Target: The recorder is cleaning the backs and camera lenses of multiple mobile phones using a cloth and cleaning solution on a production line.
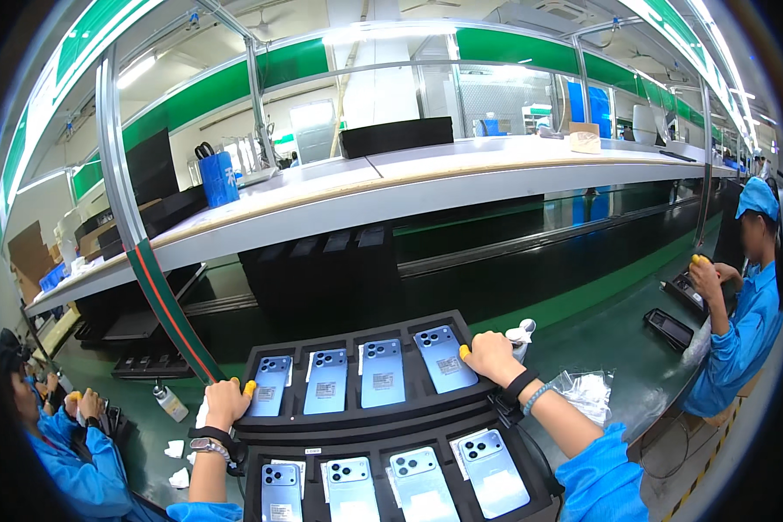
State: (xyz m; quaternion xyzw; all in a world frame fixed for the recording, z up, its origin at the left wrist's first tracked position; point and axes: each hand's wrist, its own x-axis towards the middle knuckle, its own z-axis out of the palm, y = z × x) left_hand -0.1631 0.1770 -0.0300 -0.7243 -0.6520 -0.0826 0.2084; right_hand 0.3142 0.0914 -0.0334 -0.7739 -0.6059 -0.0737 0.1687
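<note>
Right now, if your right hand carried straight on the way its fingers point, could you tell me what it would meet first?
The right hand grips the black tray's right edge, fingers pointing left across it. It would probably first meet the rightmost blue phone, lying face down beside it.

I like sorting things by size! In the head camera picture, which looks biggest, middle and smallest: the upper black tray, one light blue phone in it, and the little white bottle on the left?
1. Upper black foam tray.
2. Light blue phone.
3. Small white bottle.
</note>
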